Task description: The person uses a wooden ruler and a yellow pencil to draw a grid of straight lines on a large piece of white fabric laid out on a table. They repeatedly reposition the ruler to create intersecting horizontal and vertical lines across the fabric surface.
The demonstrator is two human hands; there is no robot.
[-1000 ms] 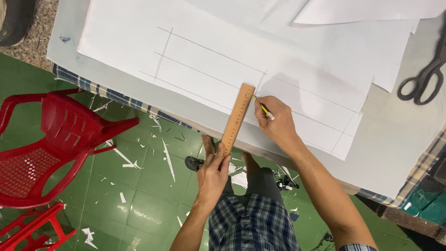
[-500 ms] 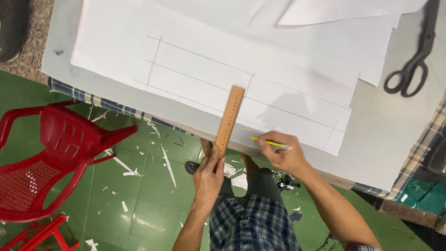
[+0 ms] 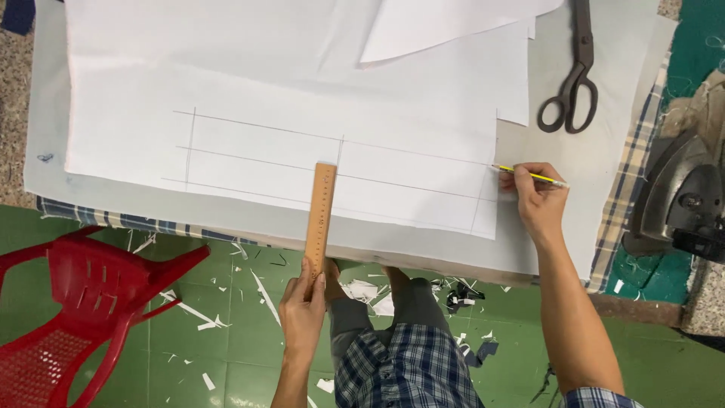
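My left hand (image 3: 303, 308) grips the near end of a wooden ruler (image 3: 319, 215), which lies across the front edge of a large white paper sheet (image 3: 272, 143) marked with long pencil lines and short cross lines. My right hand (image 3: 538, 198) holds a yellow pencil (image 3: 530, 176) at the sheet's right edge, its tip touching the paper near the upper pencil line. The sheet rests on a table covered in pale fabric (image 3: 589, 204).
Black scissors (image 3: 575, 83) lie at the table's back right. More white sheets (image 3: 445, 23) overlap at the back. A dark iron (image 3: 683, 196) sits to the right. A red plastic chair (image 3: 83, 302) stands on the green tiled floor, which is littered with paper scraps (image 3: 264, 283).
My right hand carried the pencil from beside the ruler, down past the table's front edge, over to the sheet's right edge. The ruler stays held by my left hand. The view shifted.
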